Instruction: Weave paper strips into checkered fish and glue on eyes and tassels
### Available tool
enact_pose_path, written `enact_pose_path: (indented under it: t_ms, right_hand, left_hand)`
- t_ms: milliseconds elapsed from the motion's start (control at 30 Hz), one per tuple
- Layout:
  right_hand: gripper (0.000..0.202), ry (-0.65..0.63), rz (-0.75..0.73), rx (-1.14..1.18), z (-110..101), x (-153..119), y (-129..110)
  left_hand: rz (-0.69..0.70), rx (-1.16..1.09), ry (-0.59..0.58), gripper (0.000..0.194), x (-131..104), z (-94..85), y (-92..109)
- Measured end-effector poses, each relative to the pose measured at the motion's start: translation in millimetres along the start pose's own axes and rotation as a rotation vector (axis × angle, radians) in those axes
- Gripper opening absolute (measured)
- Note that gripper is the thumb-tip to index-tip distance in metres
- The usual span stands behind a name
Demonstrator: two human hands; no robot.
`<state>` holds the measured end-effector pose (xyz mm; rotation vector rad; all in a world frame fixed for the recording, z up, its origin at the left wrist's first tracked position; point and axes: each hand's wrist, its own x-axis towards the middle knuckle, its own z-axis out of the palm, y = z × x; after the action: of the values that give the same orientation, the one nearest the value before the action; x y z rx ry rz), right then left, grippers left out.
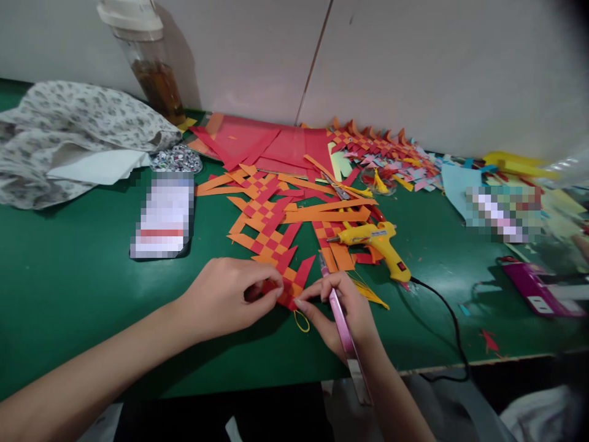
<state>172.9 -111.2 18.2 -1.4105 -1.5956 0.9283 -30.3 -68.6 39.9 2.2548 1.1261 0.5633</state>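
Note:
A woven band of red and orange paper strips [273, 242] lies lengthwise before me, with loose strip ends sticking out at both sides. My left hand [230, 291] is closed in a pinch on the left edge of its near end. At the right of that end, the thumb and finger of my right hand [345, 310] touch the paper. A slim pink craft knife [339, 319], pointed tip away from me, is gripped in the same hand. From the band's near tip hangs a small yellow cord loop [302, 321].
A yellow hot glue gun [375, 239] with a black cord lies right of the band, near scissors [339, 189] and a yellow tassel [372, 293]. A phone [163, 215], patterned cloth [78, 138] and drink bottle [156, 73] are left. Finished-looking weaving [375, 144] lies along the wall.

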Motion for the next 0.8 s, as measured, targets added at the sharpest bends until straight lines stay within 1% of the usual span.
enact_pose_path:
  t_ms: [200, 333, 433, 500, 567, 633, 700, 767, 800]
  right_hand:
    - [0.032, -0.019, -0.094, -0.085, -2.0, 1.2, 6.3]
    - [0.033, -0.013, -0.128, -0.127, -1.6, 2.2, 7.7]
    - [0.032, 0.058, -0.147, -0.141, -2.0, 1.5, 4.8]
    - [0.027, 0.103, -0.151, -0.146, -4.1, -0.4, 2.5]
    - [0.020, 0.129, -0.150, -0.088, -7.9, -3.9, 1.3]
    - [0.029, 0.180, -0.131, 0.025, -12.4, -8.7, 1.5]
    - [0.035, 0.271, -0.096, 0.092, -16.6, -14.1, 2.0]
    - [0.026, 0.339, -0.052, 0.058, -20.0, -18.4, 2.0]
    - [0.019, 0.346, -0.028, 0.018, -21.4, -19.9, 1.8]
  left_hand:
    - [0.193, 0.058, 0.120, 0.010, -3.4, 5.0, -4.0]
    - [0.321, 0.120, 0.112, 0.014, -4.1, 7.2, -3.7]
    - [0.440, 0.226, 0.116, 0.019, -4.3, 8.9, -3.4]
    - [0.517, 0.290, 0.136, 0.020, -5.2, 9.9, -3.7]
    - [0.579, 0.331, 0.152, 0.021, -7.2, 10.4, -4.5]
    - [0.624, 0.361, 0.154, 0.021, -10.0, 10.4, -6.2]
    - [0.652, 0.394, 0.164, 0.019, -12.4, 10.0, -9.1]
    - [0.680, 0.426, 0.179, 0.013, -13.3, 9.2, -12.7]
    - [0.697, 0.442, 0.183, 0.011, -13.0, 8.7, -14.5]
